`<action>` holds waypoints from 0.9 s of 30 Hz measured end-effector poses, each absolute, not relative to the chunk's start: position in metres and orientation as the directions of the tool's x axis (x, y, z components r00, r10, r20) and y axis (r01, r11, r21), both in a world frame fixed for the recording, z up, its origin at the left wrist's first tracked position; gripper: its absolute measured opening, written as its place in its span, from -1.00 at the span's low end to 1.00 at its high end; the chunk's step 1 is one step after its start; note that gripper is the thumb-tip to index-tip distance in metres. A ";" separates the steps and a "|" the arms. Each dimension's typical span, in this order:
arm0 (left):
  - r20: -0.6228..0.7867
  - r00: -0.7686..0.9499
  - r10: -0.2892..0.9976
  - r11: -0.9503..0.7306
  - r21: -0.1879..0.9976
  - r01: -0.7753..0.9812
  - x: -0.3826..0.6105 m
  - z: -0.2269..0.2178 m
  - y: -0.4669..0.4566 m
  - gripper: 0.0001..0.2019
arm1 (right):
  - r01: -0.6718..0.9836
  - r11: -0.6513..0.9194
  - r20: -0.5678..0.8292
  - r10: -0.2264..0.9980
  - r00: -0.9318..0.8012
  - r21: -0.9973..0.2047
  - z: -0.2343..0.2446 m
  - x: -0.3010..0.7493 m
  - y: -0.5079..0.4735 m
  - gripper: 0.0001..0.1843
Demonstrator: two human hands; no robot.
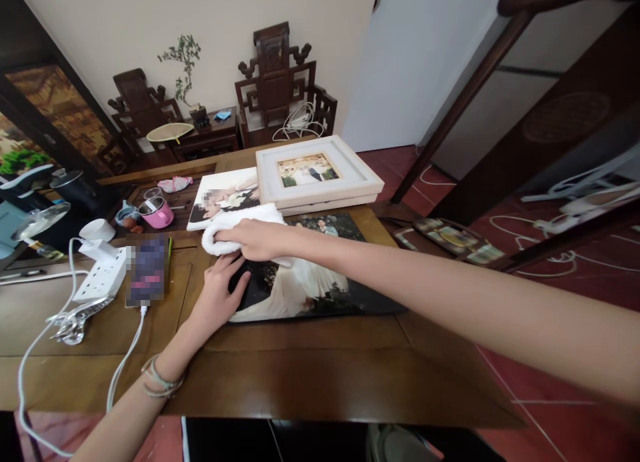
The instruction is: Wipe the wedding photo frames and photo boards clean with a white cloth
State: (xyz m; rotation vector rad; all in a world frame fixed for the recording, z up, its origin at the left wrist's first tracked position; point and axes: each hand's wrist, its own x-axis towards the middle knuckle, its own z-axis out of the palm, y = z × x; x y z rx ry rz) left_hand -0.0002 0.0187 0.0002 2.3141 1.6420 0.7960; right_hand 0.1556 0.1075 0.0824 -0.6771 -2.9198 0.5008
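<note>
A large dark photo panel [320,282] showing a pale gown lies flat on the wooden table [310,375]. My right hand [257,240] grips a white cloth [250,217], pressing it near the panel's far left corner. At the panel's left edge rests my left hand [223,285], its fingers stretched out and holding nothing; bracelets [161,379] circle that wrist. Touching or just behind the cloth is a white-edged photo print [225,194]. A white picture frame [320,172] with a small photo sits behind the panel. My right forearm hides part of the panel.
To the left lie a white power strip [103,273], a charging phone [147,272] and loose white cables [117,375]. A pink mug [157,212] and a dark kettle [75,189] stand farther back. Dark carved chairs [277,75] line the wall.
</note>
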 end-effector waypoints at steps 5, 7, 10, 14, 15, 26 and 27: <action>0.306 0.244 0.920 -0.367 0.456 0.811 -0.002 -0.001 0.020 -0.64 | 0.501 0.820 -0.032 0.513 -0.858 -0.275 0.076 0.213 0.095 -0.35; 0.296 0.235 0.926 -0.356 0.472 0.807 -0.002 -0.001 0.021 -0.61 | 0.575 0.787 -0.086 0.571 -0.816 -0.225 0.069 0.253 0.090 -0.33; 0.307 0.221 0.926 -0.354 0.496 0.793 -0.002 -0.002 0.022 -0.59 | 0.630 0.752 -0.056 0.633 -0.772 -0.194 0.054 0.310 0.087 -0.34; 0.354 0.231 0.906 -0.394 0.508 0.766 -0.002 -0.001 0.023 -0.60 | 0.691 0.707 -0.014 0.697 -0.717 -0.150 0.030 0.345 0.084 -0.33; 0.362 0.227 0.904 -0.395 0.505 0.768 -0.002 -0.001 0.023 -0.59 | 0.701 0.701 0.001 0.707 -0.707 -0.131 0.026 0.346 0.083 -0.31; 0.377 0.212 0.902 -0.370 0.418 0.830 -0.004 -0.004 0.025 -0.53 | 0.533 0.841 0.056 0.538 -0.841 -0.089 0.029 0.305 0.016 -0.28; 0.381 0.213 0.900 -0.371 0.410 0.833 -0.004 -0.004 0.025 -0.53 | 0.496 0.860 0.045 0.504 -0.863 -0.120 0.029 0.302 0.005 -0.29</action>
